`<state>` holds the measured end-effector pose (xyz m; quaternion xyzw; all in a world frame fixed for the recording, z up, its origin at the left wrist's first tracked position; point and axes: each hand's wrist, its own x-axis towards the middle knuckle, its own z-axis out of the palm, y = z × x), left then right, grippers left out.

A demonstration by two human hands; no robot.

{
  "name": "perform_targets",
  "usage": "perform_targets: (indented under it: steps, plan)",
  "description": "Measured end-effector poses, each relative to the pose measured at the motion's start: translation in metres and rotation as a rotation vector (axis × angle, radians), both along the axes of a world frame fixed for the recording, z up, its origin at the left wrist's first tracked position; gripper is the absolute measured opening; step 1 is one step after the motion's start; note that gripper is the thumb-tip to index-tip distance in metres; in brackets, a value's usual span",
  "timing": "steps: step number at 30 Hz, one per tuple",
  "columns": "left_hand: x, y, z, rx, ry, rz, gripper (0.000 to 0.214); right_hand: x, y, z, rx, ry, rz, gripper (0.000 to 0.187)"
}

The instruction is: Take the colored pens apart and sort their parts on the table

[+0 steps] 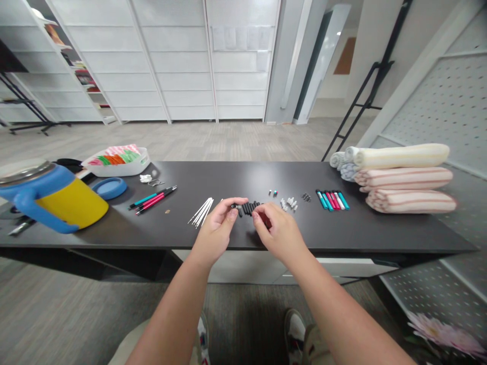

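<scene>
My left hand (217, 225) is closed in a pinch on a small black pen part (234, 206) just above the dark table (342, 230). My right hand (277, 228) is curled shut on a red piece (265, 219), only partly visible under its fingers. Between and just behind both hands lies a row of black pen barrels (250, 207). A bundle of thin white refills (201, 211) lies left of my left hand. Small white parts (288, 204) and tiny caps (273, 192) lie right of the barrels.
Finished pens (152, 198) lie at the left, and coloured pen shells (332, 199) at the right. Rolled towels (405, 177) are stacked far right. A blue and yellow jug (53, 203), a blue lid (109, 187) and a white tray (117, 162) stand at the left.
</scene>
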<state>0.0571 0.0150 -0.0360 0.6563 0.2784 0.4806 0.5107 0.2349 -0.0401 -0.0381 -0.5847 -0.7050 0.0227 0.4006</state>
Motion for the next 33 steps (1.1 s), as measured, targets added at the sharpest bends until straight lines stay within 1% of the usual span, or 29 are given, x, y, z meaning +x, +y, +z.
perform_targets:
  steps: [2,6,9,12,18,21,24,27,30,33]
  plan:
    - [-0.0002,0.0001,-0.0005,-0.020,-0.022,-0.017,0.027,0.0000,0.0005,0.0000,0.000,0.000,-0.001,0.017]
    - [-0.0001,-0.0001,-0.0024,-0.116,-0.114,-0.095,0.027,0.0000,0.0000,0.0018,-0.033,0.012,0.025,0.020]
    - [0.0001,-0.0008,-0.0026,-0.132,-0.122,-0.111,0.024,0.0004,-0.0006,0.0025,-0.058,0.013,0.081,0.025]
    - [0.0008,-0.0017,-0.0018,-0.141,-0.123,-0.120,0.023,0.0014,0.0001,0.0008,-0.054,-0.025,0.113,0.026]
    - [0.0018,-0.0018,-0.0032,-0.182,-0.113,-0.040,0.025,0.0040,0.0006,-0.0027,-0.006,-0.091,0.121,0.035]
    - [0.0013,-0.0006,-0.0065,-0.173,-0.107,-0.010,0.025,0.0045,-0.0016,-0.0031,-0.002,-0.078,0.129,0.039]
    - [0.0002,0.0007,-0.0085,-0.143,-0.093,0.019,0.024,0.0043,-0.0040,-0.0037,-0.008,-0.070,0.103,0.039]
    - [-0.0016,0.0008,-0.0069,-0.097,-0.024,0.026,0.024,0.0037,-0.0054,-0.0037,-0.003,-0.073,0.120,0.040]
    - [-0.0035,-0.0009,-0.0030,-0.023,0.161,-0.016,0.031,0.0040,-0.0053,-0.0025,0.010,-0.031,0.160,0.041]
    - [-0.0032,-0.0033,0.0003,0.065,0.341,-0.040,0.040,0.0075,-0.0034,-0.0028,0.000,0.086,0.154,0.044]
